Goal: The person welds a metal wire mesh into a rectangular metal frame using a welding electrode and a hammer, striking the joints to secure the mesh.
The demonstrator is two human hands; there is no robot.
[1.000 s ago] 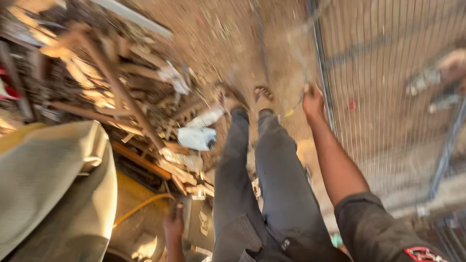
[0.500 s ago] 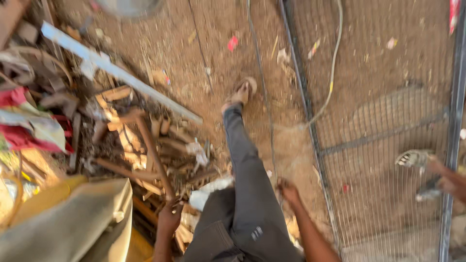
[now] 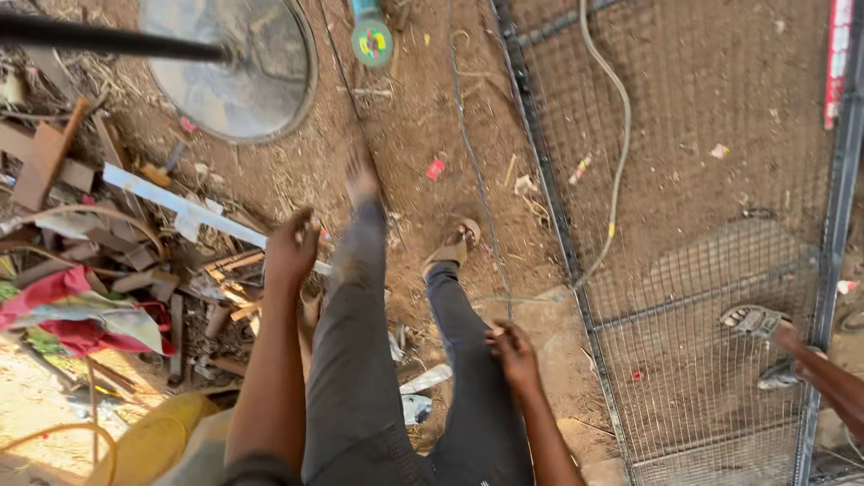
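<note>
Head view: left hand [image 3: 290, 252] and right hand [image 3: 513, 346] empty, fingers loosely curled; step clear of scrap pile [image 3: 135, 270], cable [image 3: 468, 153].

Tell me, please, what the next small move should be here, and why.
Probably plant the raised, blurred left foot on bare dirt, clear of the thin black cable; left hand and right hand hold nothing, and splintered scrap wood lies close by.

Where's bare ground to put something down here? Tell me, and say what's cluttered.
Bare dirt lies between the round metal disc and the wire mesh panel, crossed only by a thin cable. Crowded: the scrap wood pile beside the left hand. The right hand hangs empty.
</note>
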